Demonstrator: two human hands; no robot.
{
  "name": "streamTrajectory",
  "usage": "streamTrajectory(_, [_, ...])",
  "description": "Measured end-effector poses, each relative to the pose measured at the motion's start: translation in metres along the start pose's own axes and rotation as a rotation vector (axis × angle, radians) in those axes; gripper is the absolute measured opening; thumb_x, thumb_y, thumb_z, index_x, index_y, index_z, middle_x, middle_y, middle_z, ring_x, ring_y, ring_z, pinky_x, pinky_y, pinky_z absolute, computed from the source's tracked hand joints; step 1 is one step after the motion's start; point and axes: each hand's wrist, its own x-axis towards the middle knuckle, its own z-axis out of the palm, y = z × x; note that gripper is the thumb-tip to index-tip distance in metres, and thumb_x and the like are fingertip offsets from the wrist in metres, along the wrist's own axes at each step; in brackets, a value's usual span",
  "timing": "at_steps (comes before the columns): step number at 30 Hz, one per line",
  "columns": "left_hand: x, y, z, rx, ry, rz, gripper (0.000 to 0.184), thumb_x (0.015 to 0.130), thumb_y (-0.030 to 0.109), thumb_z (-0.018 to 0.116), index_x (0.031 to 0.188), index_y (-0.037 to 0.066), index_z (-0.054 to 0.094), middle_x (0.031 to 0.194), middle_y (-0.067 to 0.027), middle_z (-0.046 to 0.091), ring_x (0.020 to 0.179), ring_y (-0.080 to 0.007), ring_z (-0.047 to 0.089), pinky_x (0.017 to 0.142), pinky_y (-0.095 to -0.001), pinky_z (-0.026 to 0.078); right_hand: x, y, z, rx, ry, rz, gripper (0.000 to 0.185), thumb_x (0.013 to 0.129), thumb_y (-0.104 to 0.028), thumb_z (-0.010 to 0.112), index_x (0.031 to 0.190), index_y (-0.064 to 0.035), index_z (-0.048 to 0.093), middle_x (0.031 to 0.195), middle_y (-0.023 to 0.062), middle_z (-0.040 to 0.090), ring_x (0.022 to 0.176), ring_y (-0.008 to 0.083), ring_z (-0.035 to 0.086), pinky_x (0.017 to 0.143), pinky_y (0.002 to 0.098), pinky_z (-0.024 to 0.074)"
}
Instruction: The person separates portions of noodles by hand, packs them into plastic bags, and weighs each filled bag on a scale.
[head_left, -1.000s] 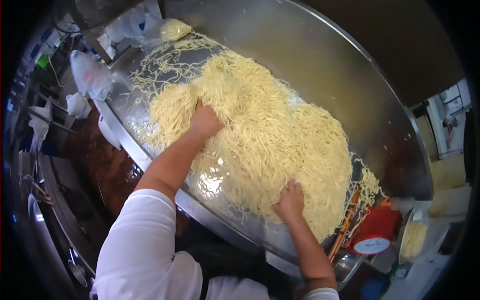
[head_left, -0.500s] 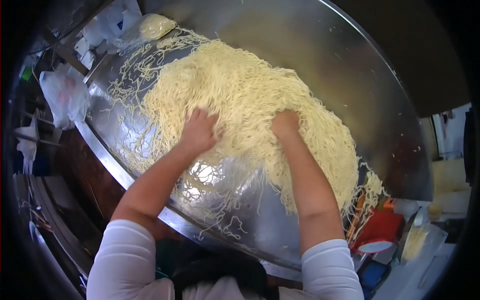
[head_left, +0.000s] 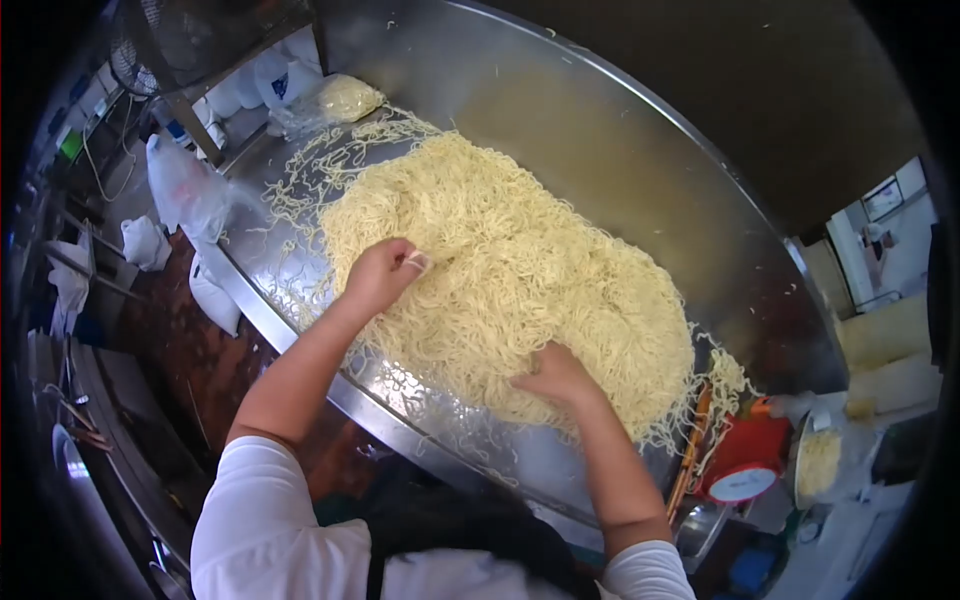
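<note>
A large heap of pale yellow noodles (head_left: 520, 270) lies on a shiny metal table (head_left: 365, 405). At the heap's left side is my left hand (head_left: 385, 274), its fingers closed; a small whitish thing, too unclear to name, shows at the fingertips. My right hand (head_left: 555, 375) is at the near edge of the heap, with the thumb apart and the other fingertips sunk among the noodles. Whether those fingers grip any strands is hidden. Loose strands are scattered round the heap.
A bag of noodles (head_left: 350, 98) lies at the table's far left corner, with a plastic bag (head_left: 185, 185) hanging nearer. On the right are a stick (head_left: 690, 450), a red scale (head_left: 742, 458) and a bowl of noodles (head_left: 818, 462). A raised metal wall (head_left: 600, 130) stands behind.
Since half a second ago, my right hand has come back toward the near edge and my left hand has closed. Noodles now cover more of the near middle. The camera view has shifted.
</note>
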Motion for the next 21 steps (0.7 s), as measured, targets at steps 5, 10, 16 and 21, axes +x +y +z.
streamTrajectory(5, [-0.008, 0.103, -0.048, -0.080, -0.012, 0.187, 0.026, 0.080, 0.031, 0.070, 0.079, 0.006, 0.063, 0.064, -0.0072, 0.058, 0.060, -0.0185, 0.055, 0.057, -0.0317, 0.044, -0.051, -0.031, -0.056, -0.109, 0.065, 0.045, 0.050, 0.074, -0.035, 0.069, 0.116, -0.0095, 0.062, 0.113, 0.0210, 0.061, 0.107, 0.0324, 0.058, 0.095, 0.0369, 0.0447])
streamTrajectory(10, [-0.046, 0.183, -0.041, -0.318, -0.123, 0.405, 0.020, 0.084, 0.022, 0.068, 0.080, 0.004, 0.061, 0.063, -0.0001, 0.054, 0.059, -0.0077, 0.046, 0.056, -0.0254, 0.040, -0.077, -0.096, -0.079, 0.384, 0.490, -0.472, 0.065, 0.076, -0.023, 0.073, 0.133, -0.0053, 0.046, 0.125, 0.0148, 0.057, 0.113, 0.0243, 0.056, 0.097, 0.0352, 0.0439])
streamTrajectory(16, [-0.088, 0.225, -0.011, -0.881, -0.463, 0.458, 0.019, 0.086, 0.022, 0.066, 0.079, 0.006, 0.060, 0.069, -0.0015, 0.059, 0.063, -0.0087, 0.054, 0.058, -0.0274, 0.044, -0.050, -0.081, -0.024, 0.663, 0.452, -0.597, 0.047, 0.079, -0.013, 0.072, 0.121, -0.0018, 0.055, 0.108, 0.0123, 0.061, 0.103, 0.0186, 0.057, 0.086, 0.0311, 0.0468])
streamTrajectory(21, [-0.078, 0.215, -0.039, -1.202, -0.324, 0.212, 0.012, 0.089, 0.016, 0.062, 0.084, 0.006, 0.058, 0.073, 0.0029, 0.057, 0.066, -0.0046, 0.052, 0.058, -0.0207, 0.041, -0.075, -0.030, 0.024, 0.521, 0.518, -0.201, 0.026, 0.080, -0.011, 0.069, 0.104, -0.0011, 0.063, 0.093, 0.0084, 0.063, 0.087, 0.0153, 0.060, 0.072, 0.0278, 0.0478])
